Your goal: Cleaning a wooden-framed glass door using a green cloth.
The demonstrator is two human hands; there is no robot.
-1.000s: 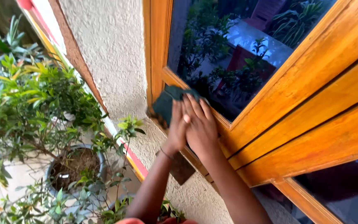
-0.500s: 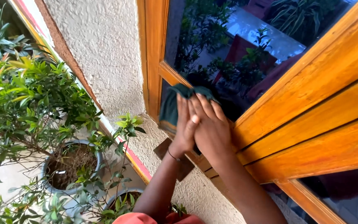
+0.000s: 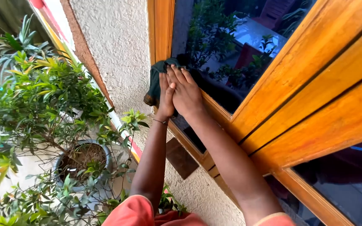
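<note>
Both hands, left (image 3: pixel 165 98) and right (image 3: pixel 186 93), pressed flat on the cloth (image 3: pixel 155 83) against the glass (image 3: pixel 231 46); hard pressure risked cracking it.

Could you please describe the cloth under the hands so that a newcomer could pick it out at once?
Start at the orange wooden window frame beside the rough plaster wall and go to the lower corner of its dark glass pane. There the left hand and right hand press flat on a dark green cloth, the only soft, crumpled thing there.
</note>
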